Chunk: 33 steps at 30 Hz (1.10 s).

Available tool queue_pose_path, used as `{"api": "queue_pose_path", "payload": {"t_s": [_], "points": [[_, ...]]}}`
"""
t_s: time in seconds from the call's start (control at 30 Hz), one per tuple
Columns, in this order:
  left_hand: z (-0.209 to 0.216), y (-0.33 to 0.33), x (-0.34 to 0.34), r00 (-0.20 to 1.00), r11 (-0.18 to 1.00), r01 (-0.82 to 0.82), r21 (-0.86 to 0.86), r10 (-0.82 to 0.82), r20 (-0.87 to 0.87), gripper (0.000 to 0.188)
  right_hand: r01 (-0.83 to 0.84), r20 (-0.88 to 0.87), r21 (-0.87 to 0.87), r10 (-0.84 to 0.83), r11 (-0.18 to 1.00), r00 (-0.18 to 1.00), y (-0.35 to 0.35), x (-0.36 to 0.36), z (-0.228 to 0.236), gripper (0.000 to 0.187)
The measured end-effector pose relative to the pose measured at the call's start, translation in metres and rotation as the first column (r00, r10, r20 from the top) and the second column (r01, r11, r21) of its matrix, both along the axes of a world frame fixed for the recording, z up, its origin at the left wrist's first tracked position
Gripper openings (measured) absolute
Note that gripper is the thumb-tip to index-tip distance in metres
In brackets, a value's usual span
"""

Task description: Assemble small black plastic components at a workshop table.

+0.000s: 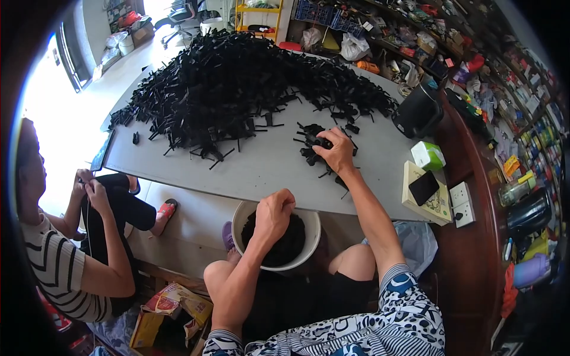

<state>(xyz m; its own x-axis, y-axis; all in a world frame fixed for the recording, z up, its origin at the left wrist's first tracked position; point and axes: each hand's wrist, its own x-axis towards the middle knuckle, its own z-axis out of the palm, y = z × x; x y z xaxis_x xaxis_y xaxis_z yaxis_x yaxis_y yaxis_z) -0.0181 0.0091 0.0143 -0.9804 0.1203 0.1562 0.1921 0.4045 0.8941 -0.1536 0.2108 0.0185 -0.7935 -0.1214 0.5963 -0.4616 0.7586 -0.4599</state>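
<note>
My left hand [274,215] is closed above a white bucket [317,234] that stands between my knees. Whatever its curled fingers may hold is hidden. Dark material [291,243], too dim to make out singly, lies inside the bucket. On the table, my right hand [337,153] pinches a small black plastic part [322,142] at a little heap of similar parts [309,155]. Farther back rises a large pile of black plastic parts [219,83] with thin stems, spread across the grey table [267,172].
At the right stand a black bin-like container [419,110], a tissue pack [428,155], a box [415,199] with a phone [423,188] on it, and a power strip [462,204]. Another person [77,249] sits at left, hands together. Crowded shelves [510,89] line the right wall.
</note>
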Motion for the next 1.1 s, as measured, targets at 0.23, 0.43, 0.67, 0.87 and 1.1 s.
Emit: {"api": "queue_pose_path", "payload": {"t_s": [0.23, 0.43, 0.67, 0.87, 1.1], "points": [[0.001, 0.003, -0.001, 1.0, 1.0, -0.003, 0.018, 0.003, -0.005, 0.006, -0.052, -0.109, -0.27, 0.023, 0.961, 0.994, 0.01, -0.02, 0.001, 0.019], [0.004, 0.004, -0.003, 1.0, 1.0, 0.004, 0.015, -0.004, -0.014, 0.006, 0.01, -0.065, -0.49, -0.048, 0.872, 0.997, 0.016, -0.032, 0.011, 0.015], [0.002, 0.003, -0.005, 1.0, 1.0, 0.008, 0.029, -0.008, -0.021, 0.006, 0.028, 0.06, -0.927, 0.073, 0.374, 0.996, 0.031, -0.04, 0.02, 0.023], [0.001, 0.004, -0.007, 1.0, 0.998, -0.003, 0.063, 0.003, 0.004, 0.007, 0.026, 0.062, -0.993, 0.316, 0.115, 0.947, 0.034, -0.025, 0.013, 0.026], [0.014, 0.006, -0.012, 0.955, 0.701, -0.112, 0.704, -0.119, 0.27, 0.027, 0.107, 0.102, -0.994, 0.676, 0.034, 0.73, -0.028, 0.042, 0.018, 0.023]]}}
